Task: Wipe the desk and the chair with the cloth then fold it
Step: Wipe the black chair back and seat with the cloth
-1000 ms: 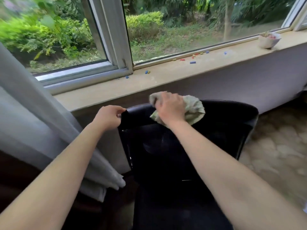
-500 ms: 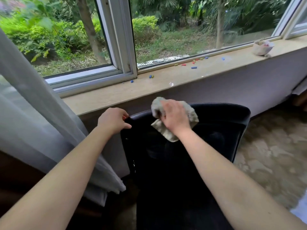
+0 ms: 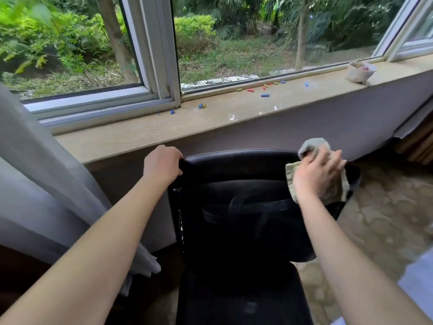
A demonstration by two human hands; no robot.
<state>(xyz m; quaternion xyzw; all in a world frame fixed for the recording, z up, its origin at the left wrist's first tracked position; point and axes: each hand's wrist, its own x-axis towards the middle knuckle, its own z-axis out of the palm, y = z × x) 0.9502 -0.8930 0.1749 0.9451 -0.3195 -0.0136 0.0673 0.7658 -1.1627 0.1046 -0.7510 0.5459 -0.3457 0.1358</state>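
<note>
A black padded chair (image 3: pixel 239 219) stands in front of me with its backrest toward the window wall. My left hand (image 3: pixel 162 165) grips the top left corner of the backrest. My right hand (image 3: pixel 316 174) presses a crumpled pale green cloth (image 3: pixel 312 146) against the top right corner of the backrest, fingers spread over it. The cloth bunches above and below my hand. No desk is in view.
A beige windowsill (image 3: pixel 140 134) runs behind the chair, with several small coloured pieces (image 3: pixel 264 95) scattered on it and a white bowl (image 3: pixel 359 71) at the far right. A grey curtain (image 3: pixel 35 184) hangs at the left. Patterned floor (image 3: pixel 386 219) lies to the right.
My right hand has slid the cloth along the top of the backrest from near the left-middle to the right corner. My left hand has kept its hold on the left corner.
</note>
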